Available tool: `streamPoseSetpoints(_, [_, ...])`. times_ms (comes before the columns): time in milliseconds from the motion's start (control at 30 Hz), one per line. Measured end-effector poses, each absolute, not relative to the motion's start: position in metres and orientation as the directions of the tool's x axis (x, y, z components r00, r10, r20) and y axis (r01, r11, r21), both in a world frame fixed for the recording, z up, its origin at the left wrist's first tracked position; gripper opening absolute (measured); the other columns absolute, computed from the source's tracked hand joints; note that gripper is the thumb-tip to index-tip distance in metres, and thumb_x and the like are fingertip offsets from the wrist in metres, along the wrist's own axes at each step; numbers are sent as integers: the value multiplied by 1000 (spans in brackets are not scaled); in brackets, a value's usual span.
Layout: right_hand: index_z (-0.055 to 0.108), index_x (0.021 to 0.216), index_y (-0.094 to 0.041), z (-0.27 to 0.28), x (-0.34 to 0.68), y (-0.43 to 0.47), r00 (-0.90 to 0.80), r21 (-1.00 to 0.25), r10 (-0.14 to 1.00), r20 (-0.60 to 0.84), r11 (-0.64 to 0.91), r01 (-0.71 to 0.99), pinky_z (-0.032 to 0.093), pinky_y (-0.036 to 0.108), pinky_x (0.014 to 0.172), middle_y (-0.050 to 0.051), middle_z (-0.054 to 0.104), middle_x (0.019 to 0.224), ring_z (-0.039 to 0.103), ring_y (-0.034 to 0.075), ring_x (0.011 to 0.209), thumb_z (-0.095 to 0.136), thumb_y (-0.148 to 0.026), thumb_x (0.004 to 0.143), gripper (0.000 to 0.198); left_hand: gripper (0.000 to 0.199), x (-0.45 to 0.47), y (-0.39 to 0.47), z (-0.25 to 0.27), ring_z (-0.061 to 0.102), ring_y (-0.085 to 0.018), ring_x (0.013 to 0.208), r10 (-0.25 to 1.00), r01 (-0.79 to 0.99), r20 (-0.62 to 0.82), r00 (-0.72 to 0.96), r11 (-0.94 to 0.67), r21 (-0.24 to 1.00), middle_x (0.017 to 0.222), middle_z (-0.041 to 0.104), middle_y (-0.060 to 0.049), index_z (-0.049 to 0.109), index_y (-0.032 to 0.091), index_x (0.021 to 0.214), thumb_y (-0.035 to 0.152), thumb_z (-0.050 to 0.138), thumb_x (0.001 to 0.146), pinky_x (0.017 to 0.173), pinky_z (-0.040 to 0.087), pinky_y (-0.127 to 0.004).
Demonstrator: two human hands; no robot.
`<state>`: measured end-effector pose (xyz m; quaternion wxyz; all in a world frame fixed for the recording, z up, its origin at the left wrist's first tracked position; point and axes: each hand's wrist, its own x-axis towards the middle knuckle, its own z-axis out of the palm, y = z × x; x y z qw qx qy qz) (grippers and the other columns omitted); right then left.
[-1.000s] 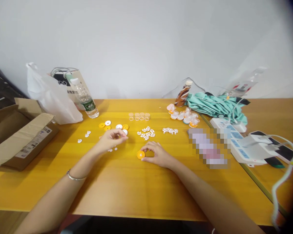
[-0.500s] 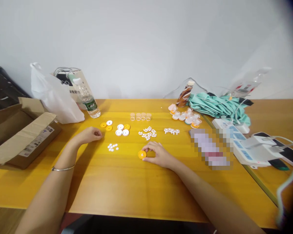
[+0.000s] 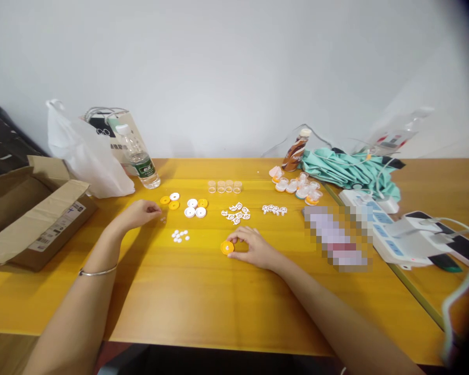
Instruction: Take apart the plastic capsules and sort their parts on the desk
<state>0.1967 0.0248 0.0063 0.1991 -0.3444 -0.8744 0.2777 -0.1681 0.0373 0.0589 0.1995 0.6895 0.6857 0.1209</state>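
My right hand (image 3: 254,247) grips the rim of a round yellow-orange cap (image 3: 227,248) between thumb and fingers; a small white piece shows in its middle. Fingertips together, my left hand (image 3: 144,213) hovers low beside tiny pale pieces (image 3: 163,220); whatever it may pinch is hidden or too small. Small white discs (image 3: 180,236) lie between the hands. Farther back are white caps (image 3: 195,211) and more orange caps (image 3: 174,205). White openwork pieces (image 3: 236,213) lie beyond my right hand, with similar pieces (image 3: 274,209) to their right. Clear little cups (image 3: 225,186) stand in a row behind.
An open cardboard box (image 3: 62,224), a white plastic bag (image 3: 88,156) and a water bottle (image 3: 144,166) stand at left. At right are clear-topped capped pieces (image 3: 293,186), a brown drink bottle (image 3: 296,151), green folded fabric (image 3: 344,172), a blurred-out object (image 3: 336,237) and a power strip (image 3: 383,234).
My left hand has shifted slightly left and up, uncovering the tiny pale pieces by its fingertips. My right hand stays in place on the orange cap.
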Motion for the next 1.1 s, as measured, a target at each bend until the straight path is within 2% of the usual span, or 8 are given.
streamPoseSetpoints(333, [59,93,-24,5,197,25,-686,-622,711,156,610,491,35,34,82,2,60,91,54,18,89,67,-34,73,24,23,-168,38,51,61,-19,70,986,897,-149,80,-6,442,76,69,-2,65,20,74,40,56,66,63,44,-25])
streamPoseSetpoints(500, [59,93,-24,6,197,24,-683,-628,713,158,607,488,35,34,82,2,60,91,54,18,89,67,-33,73,24,20,-162,38,58,61,-19,71,994,895,-81,77,-33,445,78,67,-3,64,18,76,35,56,69,65,44,-26])
streamPoseSetpoints(633, [59,93,-23,6,196,25,-682,-635,715,155,601,486,35,34,82,2,60,91,54,18,90,68,-33,72,24,22,-121,30,62,59,-17,75,982,845,113,151,-188,501,85,66,-4,62,17,85,35,51,78,68,44,-26])
streamPoseSetpoints(700, [59,93,-23,6,196,25,-681,-634,716,150,599,489,36,34,81,2,60,91,54,18,90,68,-33,72,24,24,-89,22,60,58,-16,78,937,772,186,297,-350,531,88,65,-4,61,17,90,36,49,82,72,45,-26])
streamPoseSetpoints(800, [59,95,-23,5,197,26,-684,-637,713,153,601,484,36,34,81,2,60,92,54,19,90,67,-35,73,26,29,-45,5,50,57,-18,92,820,659,168,546,-545,518,100,62,-6,58,19,103,38,55,81,82,44,-31])
streamPoseSetpoints(933, [57,100,-23,4,197,26,-681,-641,713,165,602,476,36,34,81,3,60,94,54,19,90,68,-36,72,32,34,-18,-9,37,56,-19,93,800,650,167,577,-573,500,101,61,-6,55,20,107,37,61,78,81,45,-32])
streamPoseSetpoints(1100, [58,94,-23,5,197,25,-682,-634,710,174,611,474,37,34,81,2,60,91,54,18,90,66,-38,74,27,21,-10,-9,24,57,-16,83,805,653,198,560,-575,493,90,60,-4,58,19,99,33,57,82,75,44,-29])
